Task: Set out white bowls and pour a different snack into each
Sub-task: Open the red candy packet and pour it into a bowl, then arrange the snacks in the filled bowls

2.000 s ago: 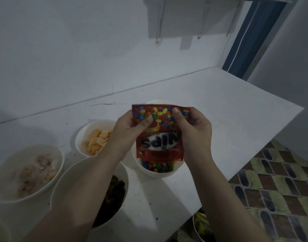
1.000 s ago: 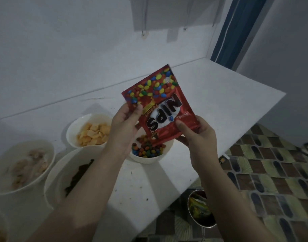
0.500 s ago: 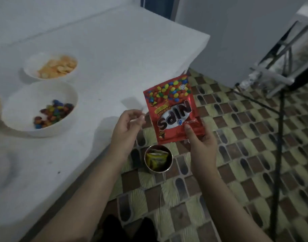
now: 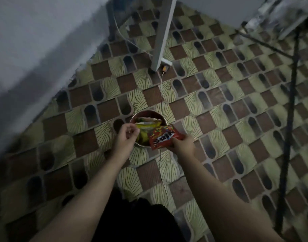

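Now red packet in right hand

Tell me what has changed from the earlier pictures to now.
The red candy packet went from above the bowl on the table down to the round bin on the floor. The left hand let go of it; the right hand still pinches it. The view swung from table to floor. The yellow wrapper stayed in the bin.

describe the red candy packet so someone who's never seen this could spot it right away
On the patterned tile floor stands a round metal bin holding yellow wrappers. Over its right rim, the right hand pinches the red packet. It is the only red wrapper, printed with coloured candies.
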A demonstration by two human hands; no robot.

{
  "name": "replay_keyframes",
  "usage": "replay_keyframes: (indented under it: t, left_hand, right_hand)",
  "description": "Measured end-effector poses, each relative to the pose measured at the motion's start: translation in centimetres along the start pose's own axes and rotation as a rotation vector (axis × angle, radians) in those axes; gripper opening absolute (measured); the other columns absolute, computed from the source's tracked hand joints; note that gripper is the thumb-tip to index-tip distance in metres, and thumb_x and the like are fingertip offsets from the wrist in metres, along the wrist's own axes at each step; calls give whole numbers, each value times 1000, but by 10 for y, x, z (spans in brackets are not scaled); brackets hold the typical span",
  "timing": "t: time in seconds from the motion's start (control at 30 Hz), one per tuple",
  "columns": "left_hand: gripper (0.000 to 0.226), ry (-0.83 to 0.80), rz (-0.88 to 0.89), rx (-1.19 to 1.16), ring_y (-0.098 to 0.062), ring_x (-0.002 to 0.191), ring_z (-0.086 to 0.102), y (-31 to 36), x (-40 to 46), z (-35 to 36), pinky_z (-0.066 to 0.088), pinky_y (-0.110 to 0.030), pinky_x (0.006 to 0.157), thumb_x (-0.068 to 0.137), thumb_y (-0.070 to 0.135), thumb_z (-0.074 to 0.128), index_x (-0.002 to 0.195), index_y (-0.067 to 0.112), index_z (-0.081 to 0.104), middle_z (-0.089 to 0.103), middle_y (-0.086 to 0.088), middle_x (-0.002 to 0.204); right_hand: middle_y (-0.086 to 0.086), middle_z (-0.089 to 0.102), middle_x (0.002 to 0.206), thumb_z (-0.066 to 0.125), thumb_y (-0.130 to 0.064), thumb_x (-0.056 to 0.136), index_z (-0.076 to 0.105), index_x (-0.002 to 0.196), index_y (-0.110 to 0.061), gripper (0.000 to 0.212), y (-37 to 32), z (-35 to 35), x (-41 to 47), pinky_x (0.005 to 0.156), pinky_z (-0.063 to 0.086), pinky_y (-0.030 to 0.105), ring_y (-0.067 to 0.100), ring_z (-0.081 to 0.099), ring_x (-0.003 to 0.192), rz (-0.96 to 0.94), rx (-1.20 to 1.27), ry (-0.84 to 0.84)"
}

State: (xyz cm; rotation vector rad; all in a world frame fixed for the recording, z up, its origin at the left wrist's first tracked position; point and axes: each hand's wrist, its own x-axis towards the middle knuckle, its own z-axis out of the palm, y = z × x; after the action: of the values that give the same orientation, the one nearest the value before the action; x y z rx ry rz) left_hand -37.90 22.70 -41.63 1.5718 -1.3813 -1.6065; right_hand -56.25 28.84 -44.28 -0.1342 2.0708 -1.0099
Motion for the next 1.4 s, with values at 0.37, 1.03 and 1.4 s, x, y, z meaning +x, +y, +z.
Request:
replay_keyframes:
  t: [0.37,1.03,1.4]
  left_hand:
    - [19,13,-51,59,-17,111,54,-102,87,35,40,-16,67,97,23,55,115,22,53,56,3,121]
    - [14,183,428,-165,1,105,60,234,-152,-55,49,-15,85,97,27,52,110,22,57,64,13,108]
    - [10,720,703,-127,-9,108,60,326,-310,-253,49,-24,90,96,32,52,106,31,56,62,14,109]
  right_hand:
    - [8,66,87,67,-9,89,58,119,4,34,66,68,120,51,54,22,16,67,68,89,118,-132]
    - [1,62,75,52,-9,100,61,90,-10,14,-214,-50,-248,66,59,37,10,62,67,-500,529,-339]
    - [1,68,82,54,-11,98,66,92,-14,13,-312,0,-480,60,56,25,15,64,75,-1086,136,-842]
